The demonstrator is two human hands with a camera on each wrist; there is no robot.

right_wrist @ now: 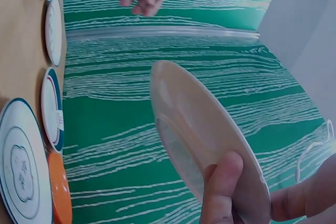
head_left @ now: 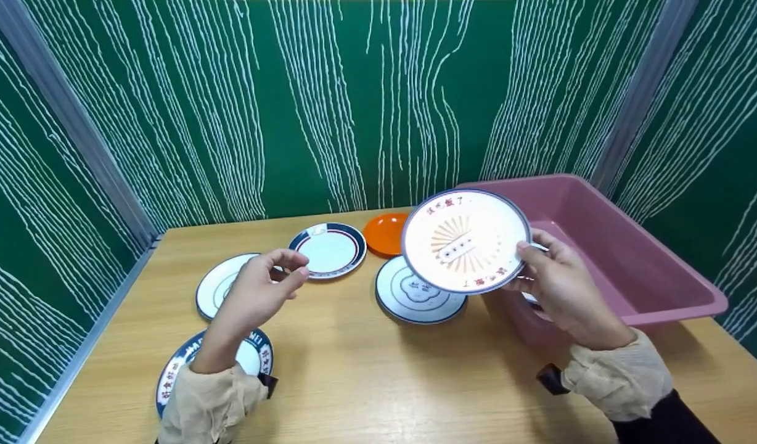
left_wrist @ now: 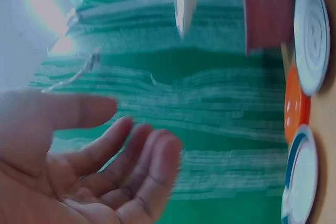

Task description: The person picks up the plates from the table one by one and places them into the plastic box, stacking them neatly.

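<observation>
Green walls round the counter (head_left: 378, 376); right hand (head_left: 563, 290) fingers grip a plate (head_left: 466, 240) by its rim, left hand (head_left: 261, 287) fingers loosely curled, empty, above more plates.

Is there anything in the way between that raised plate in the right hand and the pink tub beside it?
Nothing visible. The right hand holds the sunburst plate tilted in the air at the near left corner of the pink tub, already overlapping its rim. The left hand hovers apart, empty, over the table.
</observation>
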